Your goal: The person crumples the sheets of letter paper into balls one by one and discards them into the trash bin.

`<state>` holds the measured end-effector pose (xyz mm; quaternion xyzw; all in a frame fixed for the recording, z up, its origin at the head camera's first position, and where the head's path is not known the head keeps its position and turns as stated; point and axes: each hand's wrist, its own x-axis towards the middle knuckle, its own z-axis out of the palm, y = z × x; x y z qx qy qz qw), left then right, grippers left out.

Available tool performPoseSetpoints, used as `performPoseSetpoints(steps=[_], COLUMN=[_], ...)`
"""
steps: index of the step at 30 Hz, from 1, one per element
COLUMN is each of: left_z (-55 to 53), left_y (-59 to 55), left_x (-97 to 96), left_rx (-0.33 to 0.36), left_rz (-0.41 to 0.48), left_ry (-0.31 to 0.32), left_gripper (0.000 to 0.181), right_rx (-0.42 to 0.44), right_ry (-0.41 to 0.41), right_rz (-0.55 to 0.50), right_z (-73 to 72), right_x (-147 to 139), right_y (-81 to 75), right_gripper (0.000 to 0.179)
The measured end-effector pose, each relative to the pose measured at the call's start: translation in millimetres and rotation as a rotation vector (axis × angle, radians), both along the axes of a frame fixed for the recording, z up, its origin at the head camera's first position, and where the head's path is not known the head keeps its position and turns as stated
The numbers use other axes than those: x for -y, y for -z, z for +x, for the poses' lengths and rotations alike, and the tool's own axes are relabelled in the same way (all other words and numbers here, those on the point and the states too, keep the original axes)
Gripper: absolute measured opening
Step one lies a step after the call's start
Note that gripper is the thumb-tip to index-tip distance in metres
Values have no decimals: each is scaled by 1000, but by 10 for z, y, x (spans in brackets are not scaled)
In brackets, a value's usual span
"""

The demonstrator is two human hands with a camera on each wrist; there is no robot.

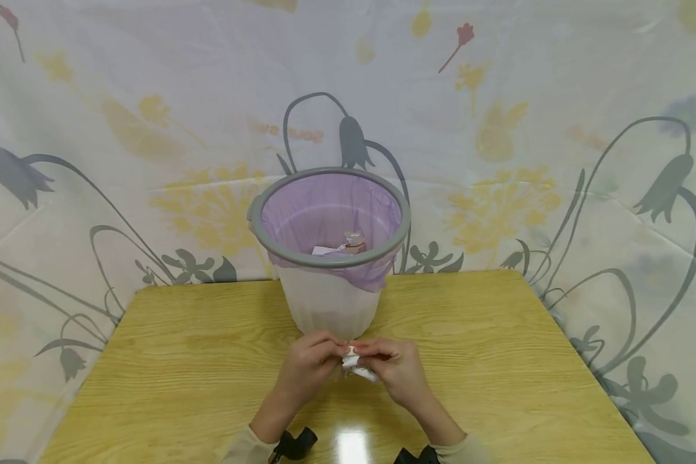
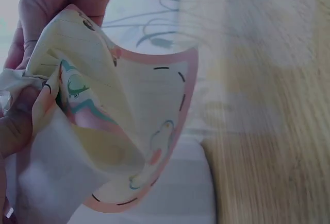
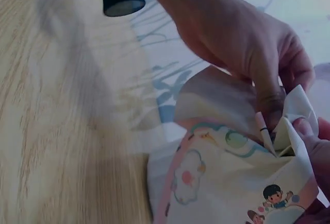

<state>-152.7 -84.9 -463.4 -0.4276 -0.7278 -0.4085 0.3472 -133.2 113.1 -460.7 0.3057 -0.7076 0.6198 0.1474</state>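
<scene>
Both hands meet in front of the bin, just over the table. My left hand [image 1: 306,366] and my right hand [image 1: 399,372] pinch a crumpled sheet of paper [image 1: 356,366] between thumbs and fingers. Up close in the left wrist view, the paper [image 2: 160,95] is cream with a pink border, black dashes and small cartoon prints. Its upper part is bunched at the fingertips, while the rest hangs loose and folded. In the right wrist view a cartoon child shows on the paper [image 3: 227,177]. The fingers partly hide the gathered part.
A white bin [image 1: 327,303] with a grey rim stands on the wooden table [image 1: 180,361] beyond the hands. Inside its purple liner [image 1: 307,219] lie bits of paper [image 1: 355,242]. A flower-printed cloth [image 1: 209,129] hangs behind and along the sides.
</scene>
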Motion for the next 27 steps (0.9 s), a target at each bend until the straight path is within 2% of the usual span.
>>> performPoseSetpoints(steps=[5,9,12,17,24,27], left_z=[-5,-12,-12,-8,20,37], left_y=[-24,-31,-26,-26,-53,-62], left_x=[-4,-10,-14,-8,-2,0], left_rx=[13,31,37,43,60,48], left_rz=[-9,-16,-27,-18,10,22], left_ry=[-26,2,16,-26,-132,-177], left_gripper=[13,21,24,30,42,43], right_rx=[114,164,152,102,74,20], right_ry=[-89,-128,-98,-53,-50,-76], right_rz=[76,124,144,130,133,138], right_z=[13,22,26,27,23,6], right_x=[-92,-148,-151,-143,-156,-161], right_y=[-53,-96,-105,-66,-81,-69], right_gripper=[22,23,20,24,49,52])
